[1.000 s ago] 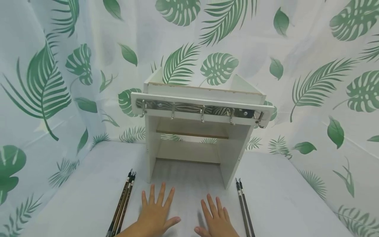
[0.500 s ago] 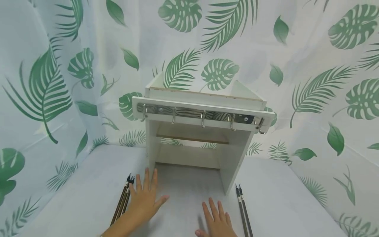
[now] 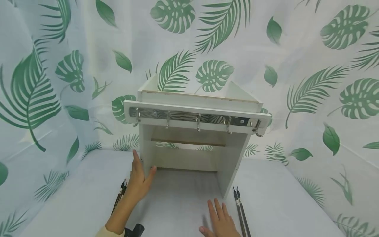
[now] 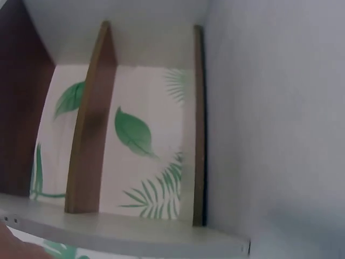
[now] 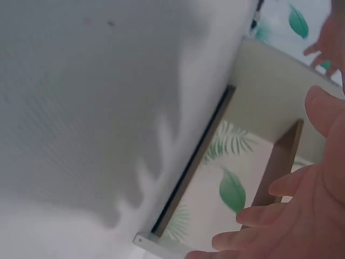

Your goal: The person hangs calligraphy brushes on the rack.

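Observation:
A white wooden rack with a row of metal hooks on its front board stands on the table. My left hand is at the lower front edge of the rack's left side panel, fingers straight and thumb spread apart. Its fingers lie toward the outside of the panel, the thumb toward the inside; whether it touches the wood I cannot tell. My right hand is held low in front of the rack, palm down, fingers extended and holding nothing. In the right wrist view its fingers are spread.
Dark-handled calligraphy brushes lie left of the rack, partly hidden by my left forearm. Two more brushes lie to the right. A leaf-patterned cloth hangs behind the white tabletop. A black device sits at my left wrist.
My left hand has moved from flat above the table, left and forward to the rack's left panel, turning sideways. The right hand has shifted only slightly. The head view has tilted a little.

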`<state>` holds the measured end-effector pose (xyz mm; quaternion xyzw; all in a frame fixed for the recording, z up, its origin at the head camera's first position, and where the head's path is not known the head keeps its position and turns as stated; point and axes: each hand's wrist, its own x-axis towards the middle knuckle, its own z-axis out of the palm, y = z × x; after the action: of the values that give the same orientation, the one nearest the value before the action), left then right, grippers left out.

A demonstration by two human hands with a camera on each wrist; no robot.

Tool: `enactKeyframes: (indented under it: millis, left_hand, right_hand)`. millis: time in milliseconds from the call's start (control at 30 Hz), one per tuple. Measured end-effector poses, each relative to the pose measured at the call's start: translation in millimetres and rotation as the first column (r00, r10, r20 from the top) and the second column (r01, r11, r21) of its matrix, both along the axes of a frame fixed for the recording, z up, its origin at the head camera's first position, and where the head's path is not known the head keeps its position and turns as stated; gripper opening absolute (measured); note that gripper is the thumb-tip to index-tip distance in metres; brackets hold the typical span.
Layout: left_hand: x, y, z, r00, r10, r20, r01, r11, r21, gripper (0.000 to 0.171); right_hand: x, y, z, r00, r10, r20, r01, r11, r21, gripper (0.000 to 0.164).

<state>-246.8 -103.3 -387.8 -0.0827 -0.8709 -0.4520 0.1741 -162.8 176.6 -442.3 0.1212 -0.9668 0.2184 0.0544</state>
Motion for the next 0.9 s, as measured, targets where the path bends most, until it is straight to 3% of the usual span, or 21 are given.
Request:
enactKeyframes:
  millis: [133, 267, 467, 667, 733, 900]
  left_hand:
    - [-9.6, 4, -3.1, 0.999, -0.029, -0.031, 0.033, 0.989, 0.141, 0.087]
    - [-16.3, 6, -7.9, 0.996, 0.007, -0.088, 0.010, 0.982, 0.190, 0.081]
    - [-19.6, 6, -20.1, 0.972, 0.126, -0.199, -0.098, 0.984, 0.147, 0.066]
    - [-23.7, 3, -27.0, 0.927, 0.190, -0.323, -0.158, 0.980, 0.122, 0.064]
    - [-27.3, 1, -24.4, 0.926, 0.185, -0.329, -0.153, 0.981, 0.121, 0.064]
    - [-32.5, 2, -21.7, 0.940, 0.159, -0.303, -0.122, 0.983, 0.138, 0.063]
  right_hand:
    - [-3.7, 7, 8.3, 0.999, 0.003, 0.045, 0.000, 0.998, -0.061, 0.080]
    - [-9.1, 15, 24.3, 0.986, -0.051, 0.159, 0.069, 0.992, -0.107, 0.085]
    - [-12.0, 29, 52.7, 0.959, -0.114, 0.261, 0.172, 0.962, -0.210, 0.092]
    - [-19.7, 41, 62.3, 0.963, -0.167, 0.213, 0.219, 0.944, -0.248, 0.089]
    - [-22.9, 45, 62.1, 0.954, -0.205, 0.218, 0.258, 0.931, -0.258, 0.086]
    - [-25.4, 61, 63.9, 0.908, -0.291, 0.300, 0.368, 0.898, -0.242, 0.086]
